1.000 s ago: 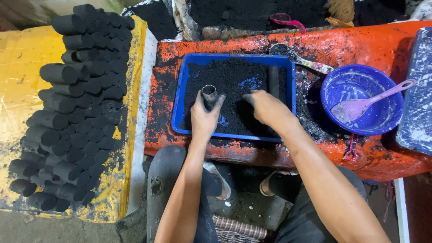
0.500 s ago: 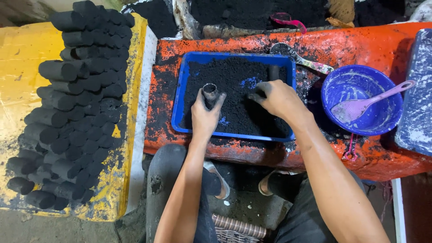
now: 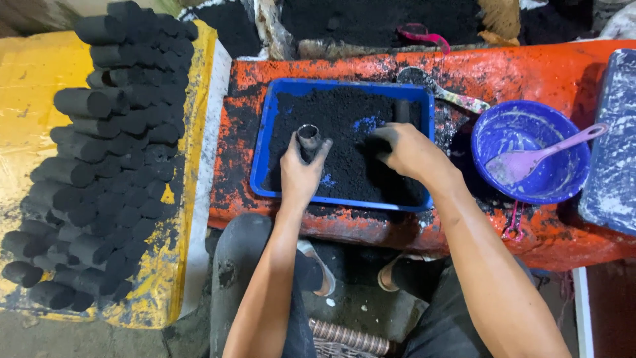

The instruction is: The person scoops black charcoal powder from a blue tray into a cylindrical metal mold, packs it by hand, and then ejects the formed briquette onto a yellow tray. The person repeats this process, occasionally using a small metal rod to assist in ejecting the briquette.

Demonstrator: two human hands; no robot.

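Observation:
A blue tray (image 3: 263, 147) on the orange bench holds loose black powder (image 3: 344, 119). My left hand (image 3: 299, 174) grips a short metal tube (image 3: 308, 137) standing upright in the powder, its open mouth facing up. My right hand (image 3: 409, 151) rests over the powder at the tray's right side, fingers curled and blackened; whether they hold powder is hidden. A dark cylinder (image 3: 401, 111) lies in the tray just beyond my right hand.
Several black cylindrical briquettes (image 3: 106, 159) are stacked on a yellow board (image 3: 26, 119) at the left. A blue bowl (image 3: 530, 152) with a pink scoop (image 3: 536, 156) sits at the right. A metal spoon (image 3: 440, 89) lies behind the tray. A black powder heap (image 3: 371, 20) fills the back.
My right hand has lifted from the tray's middle and shifted right, toward the dark cylinder. My left hand and the tube have stayed put.

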